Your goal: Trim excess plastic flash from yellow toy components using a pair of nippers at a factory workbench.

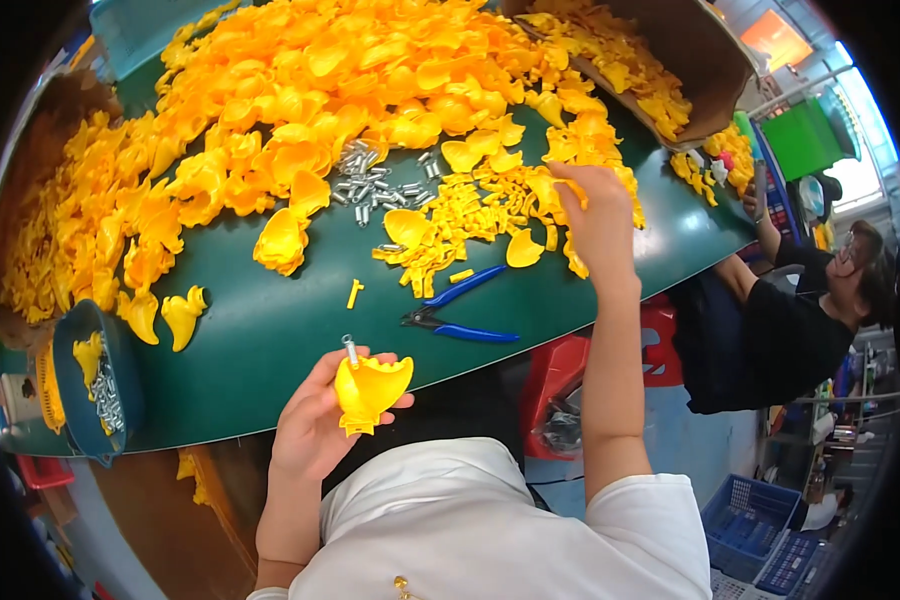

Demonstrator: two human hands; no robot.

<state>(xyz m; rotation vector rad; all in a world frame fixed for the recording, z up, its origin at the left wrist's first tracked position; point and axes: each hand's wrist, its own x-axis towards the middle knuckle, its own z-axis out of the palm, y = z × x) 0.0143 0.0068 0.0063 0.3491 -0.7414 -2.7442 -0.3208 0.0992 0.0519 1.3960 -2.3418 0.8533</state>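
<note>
Low in the middle, my left hand (pixel 315 415) holds a curved yellow plastic shell (pixel 372 388) with a toothed upper edge. A small silver spring (pixel 350 350) stands up at the same fingertips. My right hand (pixel 602 215) is stretched out to the pile's right side, its thumb and forefinger closed about a yellow plastic piece (pixel 545 188). Left of it lie small yellow plastic parts (pixel 470 215) and a heap of silver springs (pixel 365 180). Blue-handled cutting pliers (pixel 465 330) rest on the green table (pixel 300 300), jaws pointing left, near one loose yellow part (pixel 355 293).
A large mound of yellow shells (pixel 330 75) covers the back. Cardboard boxes (pixel 720 65) flank it. At the left edge stands a blue basket (pixel 135 390) with springs inside. A person in black (pixel 770 340) sits at the right; a red stool (pixel 550 385) is below the table.
</note>
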